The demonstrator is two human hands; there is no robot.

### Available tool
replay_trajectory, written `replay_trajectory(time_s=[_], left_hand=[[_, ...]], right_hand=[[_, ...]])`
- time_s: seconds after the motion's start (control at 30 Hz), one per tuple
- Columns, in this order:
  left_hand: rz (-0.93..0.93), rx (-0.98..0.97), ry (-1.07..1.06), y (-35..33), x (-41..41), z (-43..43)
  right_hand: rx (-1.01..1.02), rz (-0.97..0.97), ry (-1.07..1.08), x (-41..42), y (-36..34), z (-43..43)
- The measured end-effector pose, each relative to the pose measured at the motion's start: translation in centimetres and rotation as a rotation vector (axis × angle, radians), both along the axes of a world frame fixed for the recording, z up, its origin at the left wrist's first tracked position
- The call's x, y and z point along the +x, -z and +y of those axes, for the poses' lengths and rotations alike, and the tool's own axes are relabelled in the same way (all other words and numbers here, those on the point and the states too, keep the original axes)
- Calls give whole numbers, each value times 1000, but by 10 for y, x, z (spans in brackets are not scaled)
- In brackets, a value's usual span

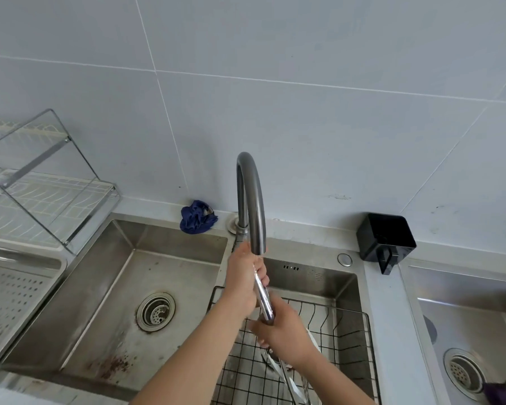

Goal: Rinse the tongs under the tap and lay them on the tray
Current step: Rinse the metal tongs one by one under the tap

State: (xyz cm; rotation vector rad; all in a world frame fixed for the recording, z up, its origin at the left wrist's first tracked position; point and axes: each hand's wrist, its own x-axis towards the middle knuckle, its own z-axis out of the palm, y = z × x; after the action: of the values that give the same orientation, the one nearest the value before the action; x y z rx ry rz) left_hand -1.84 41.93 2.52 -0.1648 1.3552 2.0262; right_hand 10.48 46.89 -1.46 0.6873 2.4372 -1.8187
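both hands were closed round the shiny steel tongs (264, 299), held upright just under the mouth of the dark curved metal tap (250, 200): the left hand (244, 280) wrapped near the top, the right hand (284, 331) lower. wet polished steel looked slippery though stiff and light, so a firm grip on the handle would suit. below the fingers sat a black wire basket (348, 340) holding cutlery, which could snag the tips. the perforated steel tray (9, 293) lay well apart, left of the fingers.
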Motion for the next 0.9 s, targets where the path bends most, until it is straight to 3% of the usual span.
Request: replay_trajectory(time_s=[0.1, 0.23, 0.37, 0.43, 0.53, 0.63, 0.73, 0.83, 0.9], left_hand=[[-62, 200, 47, -6, -9, -12], [8, 263, 35, -11, -15, -21], [216, -42, 24, -1, -2, -23], [223, -111, 19, 0, -8, -25], [-4, 99, 21, -7, -24, -32], [-74, 245, -60, -6, -35, -36], [-75, 193, -175, 4, -29, -32], [-46, 99, -96, 6, -22, -30], [-37, 62, -48, 1, -25, -32]], right_hand=[[-264, 26, -7, -12, -6, -5], [38, 37, 47, -38, -11, -2], [271, 53, 43, -60, -21, -2], [286, 64, 23, -61, -20, -5], [201, 120, -19, -51, -14, -6], [171, 117, -48, -43, -9, -4], [297, 55, -63, -43, -10, 3], [433, 2, -165, -46, -15, 5], [360, 32, -138, -41, -13, 1]])
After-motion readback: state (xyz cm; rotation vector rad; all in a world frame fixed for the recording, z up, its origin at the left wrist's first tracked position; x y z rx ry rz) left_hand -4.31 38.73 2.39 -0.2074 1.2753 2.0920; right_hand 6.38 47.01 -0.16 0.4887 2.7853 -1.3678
